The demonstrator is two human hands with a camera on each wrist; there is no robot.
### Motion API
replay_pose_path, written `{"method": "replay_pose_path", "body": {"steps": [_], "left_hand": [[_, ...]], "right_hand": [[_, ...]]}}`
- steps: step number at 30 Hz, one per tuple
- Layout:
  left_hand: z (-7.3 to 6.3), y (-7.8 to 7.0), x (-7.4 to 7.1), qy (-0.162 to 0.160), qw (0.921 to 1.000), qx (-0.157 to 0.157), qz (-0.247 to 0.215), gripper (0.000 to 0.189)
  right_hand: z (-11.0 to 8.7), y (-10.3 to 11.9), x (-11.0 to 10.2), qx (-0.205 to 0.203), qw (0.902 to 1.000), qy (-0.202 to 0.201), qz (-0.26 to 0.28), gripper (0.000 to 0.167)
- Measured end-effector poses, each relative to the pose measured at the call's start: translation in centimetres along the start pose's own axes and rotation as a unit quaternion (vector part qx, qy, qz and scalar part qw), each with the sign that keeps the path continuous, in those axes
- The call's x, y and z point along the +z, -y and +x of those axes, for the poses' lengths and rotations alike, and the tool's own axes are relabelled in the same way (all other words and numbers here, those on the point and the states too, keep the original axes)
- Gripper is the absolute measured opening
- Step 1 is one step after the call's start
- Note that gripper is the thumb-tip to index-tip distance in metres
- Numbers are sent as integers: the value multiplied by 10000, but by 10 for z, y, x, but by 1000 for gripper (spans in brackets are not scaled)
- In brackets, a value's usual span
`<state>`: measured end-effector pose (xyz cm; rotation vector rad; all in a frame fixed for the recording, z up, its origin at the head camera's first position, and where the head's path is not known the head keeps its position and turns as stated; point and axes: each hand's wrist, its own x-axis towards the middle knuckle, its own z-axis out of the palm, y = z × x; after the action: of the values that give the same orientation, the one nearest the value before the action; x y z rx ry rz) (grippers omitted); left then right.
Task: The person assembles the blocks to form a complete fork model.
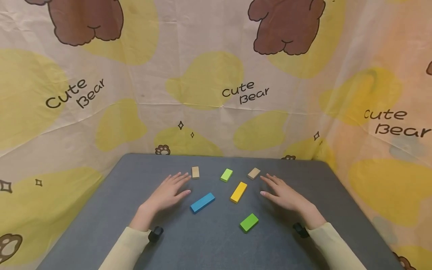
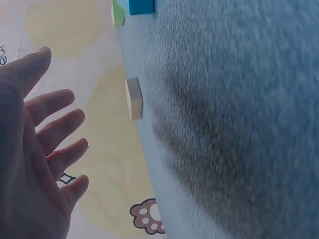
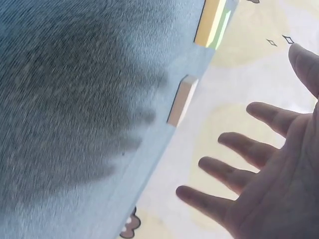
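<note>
My left hand hovers over the left half of the table, fingers spread and holding nothing. Just beyond its fingertips lies a plain wooden block, and a long blue block is to the right of its thumb. On the other side, my right hand is also raised with spread fingers and nothing in it. Nearest to its fingertips is a second wooden block. Between the hands lie a yellow block and a light green block. A darker green block sits closer to me.
The blocks lie flat and apart on a grey cloth-covered table. Behind and at both sides hangs a curtain printed with bears and yellow patches. A small black device is strapped at the left wrist, another at the right.
</note>
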<state>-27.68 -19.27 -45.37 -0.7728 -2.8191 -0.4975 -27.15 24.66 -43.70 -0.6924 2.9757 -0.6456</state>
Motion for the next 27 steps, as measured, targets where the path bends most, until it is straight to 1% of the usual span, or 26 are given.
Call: {"method": "replay_pose_path", "body": {"steps": [4,11,18,23,27], "left_hand": [[2,-3,4,52,10000,64,-30,59],[3,-11,10,173,9993,-181,-294,60],[6,-14,14,214,9986,-75,-487,57],[8,-15,18,284,9963,36,-810,55],[11,-15,23,409,9933,74,-1078,54]], "right_hand": [[7,2,4,-136,9999,-44,38,69],[23,5,11,-346,9991,-71,236,68],[38,5,20,-742,9964,-238,334,59],[46,5,26,-647,9961,-255,546,58],[51,5,30,-601,9955,-254,687,57]]}}
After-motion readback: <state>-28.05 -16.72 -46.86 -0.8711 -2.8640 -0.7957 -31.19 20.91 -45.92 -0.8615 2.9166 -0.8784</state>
